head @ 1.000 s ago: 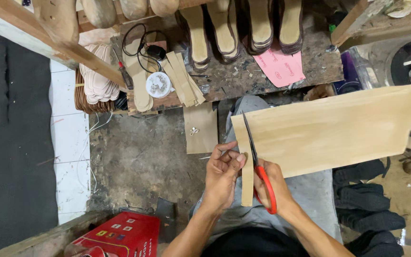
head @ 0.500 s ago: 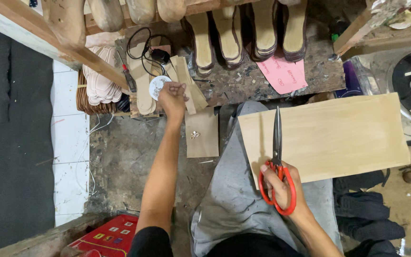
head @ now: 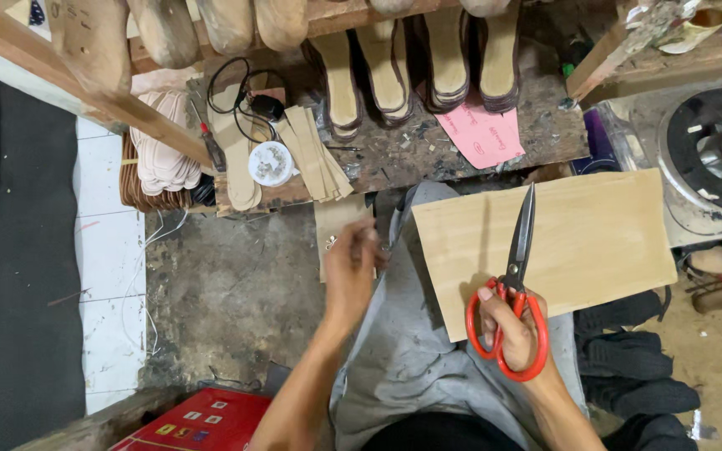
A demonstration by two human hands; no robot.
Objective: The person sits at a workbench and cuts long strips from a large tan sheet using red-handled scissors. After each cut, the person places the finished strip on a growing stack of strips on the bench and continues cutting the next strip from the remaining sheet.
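Red-handled scissors (head: 513,288): held in right hand (head: 514,327), fingers through loops, blades shut, pointing up over tan sheet (head: 582,238). Sheet lies across lap, right of grey-trousered knee (head: 411,334). Left hand (head: 351,269): fingers curled, in front of small tan offcut (head: 334,219) on floor; whether it holds anything cannot be told. Workbench (head: 411,150) above: strip stack (head: 315,150), round tin (head: 271,163), pink paper (head: 482,134), soles (head: 415,63). Red box (head: 194,418) at lower left.

left hand (head: 353,267): blurred, grip contents unclear | red box (head: 194,422): cut off by bottom edge
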